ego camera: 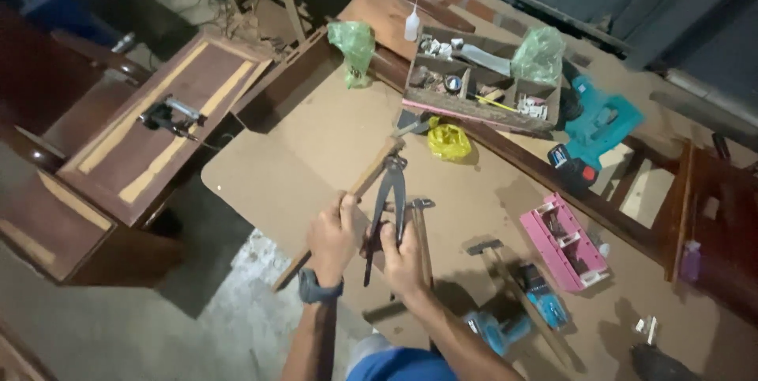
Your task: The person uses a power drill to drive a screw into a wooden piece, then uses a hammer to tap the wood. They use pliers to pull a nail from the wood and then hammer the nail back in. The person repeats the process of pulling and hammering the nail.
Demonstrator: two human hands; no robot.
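Packages: pink box (565, 243), flat, rectangular, compartmented, at the right of the table (316, 144); wooden tray (480, 81) with dividers at the far edge, holding small parts, one green bag (539, 55) stuffed in its right end; second green bag (353, 47) left of the tray; white squeeze bottle (411, 22) with pointed nozzle just behind the tray; crumpled yellow bag (448, 141) in front of the tray; teal power tool (596, 128) right of the tray; labels too small to tell.

Materials: table top is a matte brown sheet, smooth, with a rounded near corner; stick (359, 191) is pale bare wood, long, thin, lying diagonally across the sheet; pincers (392, 203) are dark metal, two long handles running down to the person, jaws at the far end against the stick's upper end; hammer (483, 248) with dark head and wooden handle lies right of the hands, a blue tool (543, 296) beside it; dark wooden panel (170, 120) with pale strips lies left of the table, a small metal tool (167, 116) on it.

Grip: left hand (332, 240), watch on the wrist, clenched around the stick at mid length; right hand (403, 259) clenched around the lower pincer handles; pincers rise straight up from the right hand, between both hands, the jaws well beyond the fingers; second hammer (421, 227) lies just right of the pincers, touching the right hand.
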